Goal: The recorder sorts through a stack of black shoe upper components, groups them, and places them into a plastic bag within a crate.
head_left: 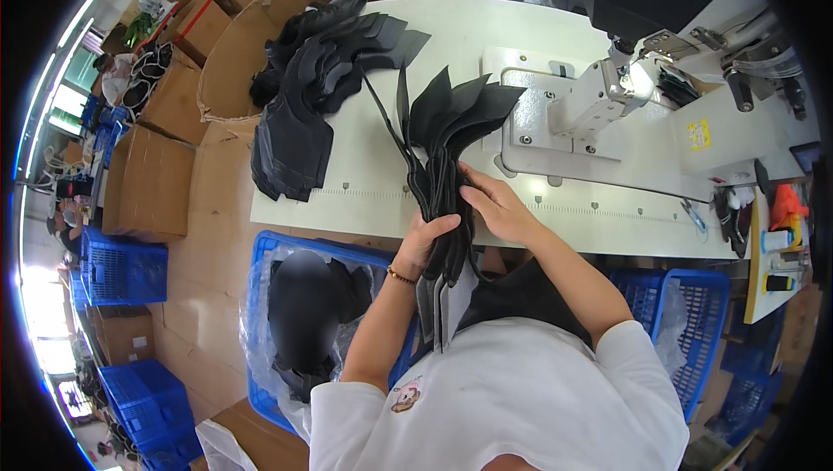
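Observation:
Between my two hands is a bundle of black cut material pieces [441, 167], held upright at the table's near edge. Its upper ends fan out over the white table, and its grey lower ends hang toward my lap. My left hand [425, 241] wraps round the bundle from the left, thumb across the front. My right hand [496, 206] presses on its right side, slightly higher, with fingers behind the pieces. A stack of similar black pieces [299, 124] lies spread at the table's left end. To the right of the bundle stands a white sewing machine [590, 102] with a lit lamp.
A blue crate [260, 250] with a plastic liner and black pieces stands below the table at left. Another blue crate [694, 332] is at right. Cardboard boxes [147, 180] line the left side. Small scissors [692, 215] lie near the table's right end.

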`<state>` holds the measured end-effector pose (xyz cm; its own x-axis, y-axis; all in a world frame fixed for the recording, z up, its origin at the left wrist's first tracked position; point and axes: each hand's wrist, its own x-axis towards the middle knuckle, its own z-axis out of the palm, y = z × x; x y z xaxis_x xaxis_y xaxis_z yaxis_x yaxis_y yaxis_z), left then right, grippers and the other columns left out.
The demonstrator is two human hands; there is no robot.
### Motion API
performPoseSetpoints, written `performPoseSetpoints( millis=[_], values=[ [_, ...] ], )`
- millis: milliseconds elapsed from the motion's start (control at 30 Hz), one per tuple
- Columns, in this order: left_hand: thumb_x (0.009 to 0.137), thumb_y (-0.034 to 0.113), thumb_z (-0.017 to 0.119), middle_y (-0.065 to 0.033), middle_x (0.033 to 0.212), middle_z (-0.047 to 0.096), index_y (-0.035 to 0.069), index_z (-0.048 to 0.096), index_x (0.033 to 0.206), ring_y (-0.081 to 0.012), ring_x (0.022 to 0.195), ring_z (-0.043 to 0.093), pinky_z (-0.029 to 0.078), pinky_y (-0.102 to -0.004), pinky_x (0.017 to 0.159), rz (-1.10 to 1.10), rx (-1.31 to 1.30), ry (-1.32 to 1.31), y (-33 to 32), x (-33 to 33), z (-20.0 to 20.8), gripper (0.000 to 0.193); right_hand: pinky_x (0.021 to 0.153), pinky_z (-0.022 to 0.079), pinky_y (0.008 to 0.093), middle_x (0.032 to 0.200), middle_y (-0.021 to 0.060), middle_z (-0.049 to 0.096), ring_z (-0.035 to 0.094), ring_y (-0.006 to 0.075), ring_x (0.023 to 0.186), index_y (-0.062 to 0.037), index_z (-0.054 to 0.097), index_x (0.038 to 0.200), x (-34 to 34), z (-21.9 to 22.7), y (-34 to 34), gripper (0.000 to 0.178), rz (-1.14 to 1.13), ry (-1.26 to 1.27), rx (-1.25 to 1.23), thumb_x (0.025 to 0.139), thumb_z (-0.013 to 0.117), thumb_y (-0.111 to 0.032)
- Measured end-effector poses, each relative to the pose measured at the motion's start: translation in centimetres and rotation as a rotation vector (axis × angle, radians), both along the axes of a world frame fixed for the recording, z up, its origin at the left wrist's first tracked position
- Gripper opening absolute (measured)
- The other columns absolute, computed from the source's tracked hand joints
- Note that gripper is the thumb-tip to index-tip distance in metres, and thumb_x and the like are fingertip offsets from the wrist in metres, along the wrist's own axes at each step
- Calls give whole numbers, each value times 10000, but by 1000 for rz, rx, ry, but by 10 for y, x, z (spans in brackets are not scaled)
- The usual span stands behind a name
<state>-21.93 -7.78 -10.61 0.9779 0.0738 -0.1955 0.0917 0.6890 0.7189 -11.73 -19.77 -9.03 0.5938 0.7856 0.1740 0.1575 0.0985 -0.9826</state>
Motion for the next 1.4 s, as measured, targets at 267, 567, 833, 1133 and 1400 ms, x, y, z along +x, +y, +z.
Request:
performPoseSetpoints(
  millis=[267, 567, 833, 1133, 1400],
  values=[
    [699, 150, 613, -83, 998, 518, 7, 427, 1126, -177, 882, 542, 465, -277, 752, 56, 99, -24, 0, -4, -5, 487, 602, 402, 195, 925, 30, 539, 461, 48, 688, 28, 301, 1291, -5, 16, -9, 539, 95, 267, -131, 832, 539, -124],
    [710, 147, 585, -98, 954, 539, -8, 421, 1133, -185, 825, 566, 481, -289, 723, 50, 98, -69, 0, -4, -6, 479, 689, 403, 221, 996, 48, 525, 478, 83, 785, -69, 280, 1304, -10, 18, -9, 597, -37, 245, 23, 753, 493, 11],
    [702, 78, 614, -56, 1047, 514, 17, 408, 1176, -143, 948, 510, 413, -278, 846, 55, 25, -25, -3, -5, -7, 520, 599, 392, 214, 814, 52, 561, 497, 89, 680, -8, 599, 848, 1, 5, -10, 135, -32, -11, -128, 744, 529, -59],
    [689, 128, 651, -54, 1059, 501, 7, 413, 1154, -146, 977, 492, 392, -278, 869, 52, 112, -76, -1, -8, -9, 536, 532, 355, 184, 651, 9, 538, 462, 44, 594, 5, 594, 727, -7, 25, -1, 244, -109, -175, -252, 706, 680, -223],
    [762, 214, 605, -95, 1137, 490, -10, 377, 1200, -183, 1045, 487, 383, -313, 910, 138, 3, -220, -11, -5, -10, 543, 575, 379, 208, 803, 21, 532, 467, 65, 657, -45, 508, 919, -13, 25, -6, 192, -113, 82, -107, 750, 571, -112]
  ],
)
